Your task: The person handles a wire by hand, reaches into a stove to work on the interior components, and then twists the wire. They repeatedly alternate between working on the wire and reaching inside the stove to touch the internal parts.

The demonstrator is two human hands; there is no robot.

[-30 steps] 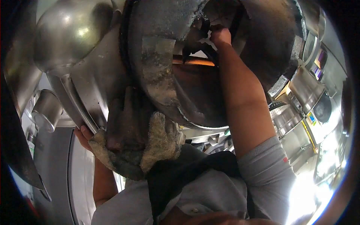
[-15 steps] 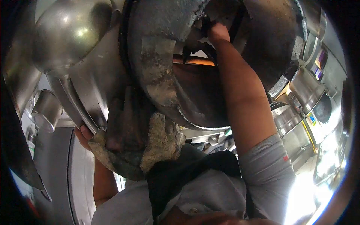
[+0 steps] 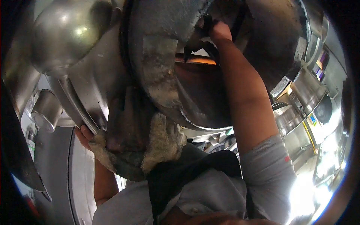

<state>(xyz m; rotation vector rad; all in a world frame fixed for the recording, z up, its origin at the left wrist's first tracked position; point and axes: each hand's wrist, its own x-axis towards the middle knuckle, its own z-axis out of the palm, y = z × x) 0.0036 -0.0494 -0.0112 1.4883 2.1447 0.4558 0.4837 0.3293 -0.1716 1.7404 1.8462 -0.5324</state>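
Note:
On the left, the fingers of my left hand (image 3: 84,135) curl at the lower end of a steel ladle handle (image 3: 77,101); the rest of the hand is hidden. Above it is the ladle's big rounded bowl (image 3: 67,37). A worn, fuzzy cloth (image 3: 161,142) is bunched beside that hand, against a dark, sooty metal piece (image 3: 125,127). My right hand (image 3: 220,31) is closed, reaching inside a large blackened round metal piece (image 3: 161,52) with a ragged opening. Its fingers meet something dark that I cannot make out. Below them shows a glowing orange strip (image 3: 198,59).
At the right are steel pots (image 3: 307,90), a perforated steel strainer (image 3: 280,108) and a bright metal counter. A steel cup (image 3: 47,110) is at the left. A dark apron (image 3: 195,165) covers my front.
Almost nothing differs. The blackened metal piece and my right hand sit very slightly further right in view; both hands keep their grip.

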